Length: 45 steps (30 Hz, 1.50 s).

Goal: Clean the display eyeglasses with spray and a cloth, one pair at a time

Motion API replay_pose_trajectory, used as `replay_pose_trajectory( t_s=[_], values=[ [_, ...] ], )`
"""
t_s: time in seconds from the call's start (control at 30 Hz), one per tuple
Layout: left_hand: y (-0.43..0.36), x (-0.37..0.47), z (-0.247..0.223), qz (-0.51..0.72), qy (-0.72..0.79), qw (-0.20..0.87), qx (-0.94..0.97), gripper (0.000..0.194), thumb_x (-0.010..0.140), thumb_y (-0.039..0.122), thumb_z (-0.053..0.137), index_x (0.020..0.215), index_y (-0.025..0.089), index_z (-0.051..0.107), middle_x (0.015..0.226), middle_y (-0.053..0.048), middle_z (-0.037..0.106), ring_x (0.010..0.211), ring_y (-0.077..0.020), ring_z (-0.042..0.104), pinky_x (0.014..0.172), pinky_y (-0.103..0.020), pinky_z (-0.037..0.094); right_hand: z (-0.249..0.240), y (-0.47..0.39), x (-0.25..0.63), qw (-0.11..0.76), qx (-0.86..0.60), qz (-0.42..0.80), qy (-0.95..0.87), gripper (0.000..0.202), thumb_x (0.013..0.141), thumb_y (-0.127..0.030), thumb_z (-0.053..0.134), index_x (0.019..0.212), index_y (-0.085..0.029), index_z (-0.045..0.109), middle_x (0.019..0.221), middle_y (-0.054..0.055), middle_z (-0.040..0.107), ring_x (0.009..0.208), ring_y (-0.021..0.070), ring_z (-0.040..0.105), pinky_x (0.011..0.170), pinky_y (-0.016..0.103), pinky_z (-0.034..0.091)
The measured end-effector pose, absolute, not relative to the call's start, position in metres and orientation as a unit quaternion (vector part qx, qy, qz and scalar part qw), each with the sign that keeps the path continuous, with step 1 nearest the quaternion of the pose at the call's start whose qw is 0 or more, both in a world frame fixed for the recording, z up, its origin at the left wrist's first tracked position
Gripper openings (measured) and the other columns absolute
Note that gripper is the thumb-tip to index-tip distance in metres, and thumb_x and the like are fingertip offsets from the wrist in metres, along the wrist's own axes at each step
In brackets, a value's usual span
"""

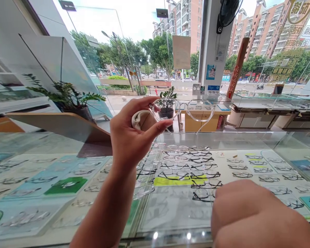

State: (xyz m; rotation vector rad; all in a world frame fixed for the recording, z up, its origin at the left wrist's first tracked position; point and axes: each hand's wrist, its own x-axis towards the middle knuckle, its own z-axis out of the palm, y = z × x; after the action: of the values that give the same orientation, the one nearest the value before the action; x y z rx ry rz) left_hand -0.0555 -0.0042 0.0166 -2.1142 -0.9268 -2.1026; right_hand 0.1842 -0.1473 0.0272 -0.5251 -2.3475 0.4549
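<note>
My left hand [130,132] is raised in front of me, with thumb and fingers pinching one lens of a pair of clear round eyeglasses [200,110]. The other lens and a temple stick out to the right, held above the glass counter. A rolled beige cloth [142,120] is tucked in the same palm. Close to the camera at the lower right is my right hand [250,213], bent over the counter and apart from the eyeglasses; its fingers are hidden from view. Rows of eyeglasses [203,184] lie under the glass below both hands.
The glass display counter [170,236] spans the foreground. A tilted wood-edged panel [59,125] stands left of my left arm. Potted plants [77,108] and a wooden cabinet [192,124] are beyond, before large windows. Another display case [258,113] is at the right.
</note>
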Motion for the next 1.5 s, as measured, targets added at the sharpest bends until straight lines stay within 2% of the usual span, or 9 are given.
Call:
replay_pose_trajectory(
  t_s=[0.1, 0.23, 0.33, 0.63, 0.73, 0.83, 0.9, 1.1, 1.5],
  values=[
    [-0.005, -0.056, 0.019, -0.674, -0.295, 0.015, -0.677, 0.043, 0.078, 0.045, 0.090, 0.117, 0.037, 0.076, 0.096, 0.001, 0.076, 0.087, -0.0207, 0.072, 0.075, -0.042, 0.062, 0.027, -0.150, 0.195, 0.351, -0.239, 0.176, -0.888, 0.033, 0.088, -0.057, 0.073, 0.082, -0.027, 0.060, 0.060, -0.002, 0.054, 0.050, 0.0131, 0.048, 0.042, 0.030, 0.034],
    [-0.007, -0.055, 0.020, -0.675, -0.298, 0.021, -0.675, 0.041, 0.080, 0.044, 0.089, 0.118, 0.039, 0.075, 0.098, 0.000, 0.076, 0.088, -0.0205, 0.073, 0.075, -0.041, 0.063, 0.030, -0.145, 0.192, 0.383, -0.167, 0.187, -0.889, 0.028, 0.095, -0.043, 0.069, 0.079, -0.026, 0.054, 0.063, -0.003, 0.058, 0.050, 0.0127, 0.051, 0.050, 0.029, 0.044],
    [-0.008, -0.055, 0.019, -0.679, -0.299, 0.013, -0.671, 0.043, 0.079, 0.044, 0.089, 0.119, 0.036, 0.075, 0.099, -0.001, 0.075, 0.088, -0.0202, 0.073, 0.074, -0.038, 0.063, 0.031, -0.135, 0.182, 0.586, -0.274, 0.131, -0.751, 0.025, 0.099, -0.038, 0.061, 0.082, -0.026, 0.047, 0.068, -0.002, 0.055, 0.058, 0.0162, 0.055, 0.055, 0.033, 0.044],
    [-0.003, -0.060, 0.018, -0.680, -0.283, 0.033, -0.675, 0.047, 0.079, 0.046, 0.089, 0.122, 0.034, 0.074, 0.099, -0.001, 0.074, 0.090, -0.0214, 0.073, 0.078, -0.039, 0.062, 0.021, -0.055, 0.196, 0.609, -0.301, 0.031, -0.733, 0.061, 0.108, -0.052, 0.047, 0.058, -0.023, 0.026, 0.055, -0.006, 0.020, 0.050, 0.0103, 0.018, 0.050, 0.033, 0.019],
    [-0.004, -0.059, 0.018, -0.679, -0.287, 0.024, -0.676, 0.047, 0.078, 0.045, 0.090, 0.121, 0.034, 0.074, 0.099, -0.002, 0.074, 0.091, -0.0211, 0.073, 0.076, -0.036, 0.062, 0.023, -0.040, 0.196, 0.607, -0.343, -0.009, -0.716, 0.052, 0.104, -0.056, 0.053, 0.065, -0.023, 0.047, 0.061, -0.002, 0.044, 0.056, 0.0122, 0.042, 0.053, 0.031, 0.034],
    [-0.007, -0.057, 0.019, -0.678, -0.297, 0.006, -0.672, 0.048, 0.076, 0.046, 0.091, 0.119, 0.033, 0.075, 0.101, -0.002, 0.076, 0.092, -0.0210, 0.072, 0.073, -0.034, 0.061, 0.026, -0.033, 0.194, 0.595, -0.360, -0.044, -0.717, 0.039, 0.090, -0.059, 0.074, 0.109, -0.025, 0.067, 0.102, 0.005, 0.071, 0.091, 0.0211, 0.066, 0.074, 0.036, 0.053],
    [-0.009, -0.056, 0.020, -0.676, -0.307, -0.007, -0.669, 0.048, 0.075, 0.046, 0.092, 0.117, 0.032, 0.075, 0.101, -0.002, 0.076, 0.090, -0.0203, 0.072, 0.071, -0.033, 0.061, 0.026, -0.030, 0.192, 0.590, -0.356, -0.048, -0.723, 0.051, 0.086, -0.058, 0.079, 0.125, -0.027, 0.066, 0.117, 0.007, 0.072, 0.104, 0.0244, 0.069, 0.084, 0.040, 0.056],
    [-0.010, -0.052, 0.019, -0.680, -0.310, 0.001, -0.664, 0.048, 0.073, 0.043, 0.094, 0.116, 0.031, 0.076, 0.095, -0.001, 0.074, 0.083, -0.0188, 0.071, 0.074, -0.034, 0.061, 0.021, -0.020, 0.191, 0.599, -0.339, -0.005, -0.725, 0.042, 0.089, -0.051, 0.078, 0.123, -0.027, 0.069, 0.108, 0.005, 0.076, 0.098, 0.0231, 0.072, 0.087, 0.043, 0.058],
    [-0.012, -0.051, 0.020, -0.667, -0.290, 0.083, -0.681, 0.051, 0.073, 0.045, 0.094, 0.116, 0.028, 0.073, 0.099, -0.001, 0.075, 0.088, -0.0184, 0.071, 0.082, -0.033, 0.060, 0.019, -0.001, 0.203, 0.596, -0.288, 0.108, -0.742, 0.048, 0.086, -0.046, 0.083, 0.129, -0.032, 0.069, 0.120, 0.004, 0.077, 0.105, 0.0215, 0.073, 0.095, 0.043, 0.059]
  ],
)
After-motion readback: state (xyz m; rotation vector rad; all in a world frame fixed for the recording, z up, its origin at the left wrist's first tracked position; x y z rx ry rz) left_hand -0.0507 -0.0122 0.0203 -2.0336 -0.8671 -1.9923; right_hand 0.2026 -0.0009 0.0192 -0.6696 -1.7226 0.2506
